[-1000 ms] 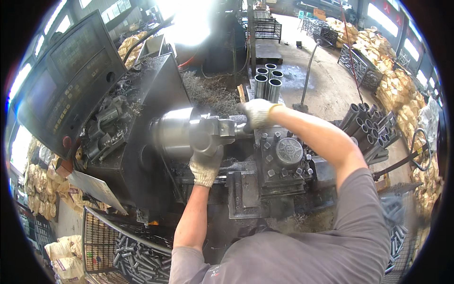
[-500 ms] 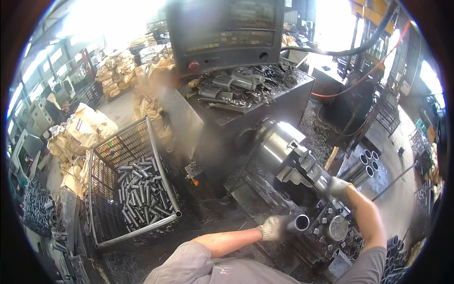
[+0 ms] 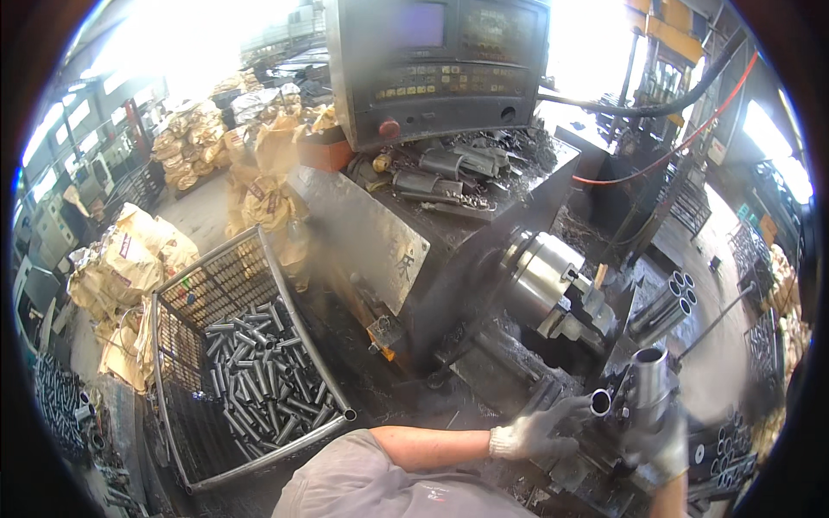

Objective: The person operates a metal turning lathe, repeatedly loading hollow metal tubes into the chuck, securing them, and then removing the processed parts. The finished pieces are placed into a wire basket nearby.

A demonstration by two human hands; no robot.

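My left hand [image 3: 540, 434], in a whitish knitted glove with a darkened palm, is closed around a dark metal tube [image 3: 600, 402], whose open round end points up toward the chuck. To its right, my right hand [image 3: 661, 449], gloved too and slightly blurred, grips a wider-looking metal tube [image 3: 649, 380] standing nearly upright with a shiny rim. Its fingers are partly hidden behind dark machine parts and blur. Beyond both hands is the lathe's silver chuck [image 3: 548, 272]. Between its stepped jaws [image 3: 589, 318] no tube shows.
A wire-mesh bin [image 3: 345, 417] of short dark tubes stands at left. The control panel [image 3: 440, 82] rises above a chip-strewn machine top [image 3: 509, 203]. Several tubes [image 3: 665, 306] lie on a plate right of the chuck; more are stacked [image 3: 732, 453] at lower right.
My right hand has come away from the chuck toward me, with a tube in it. My left hand has moved right with its tube. The view has shifted, and the panel screen shows lit.
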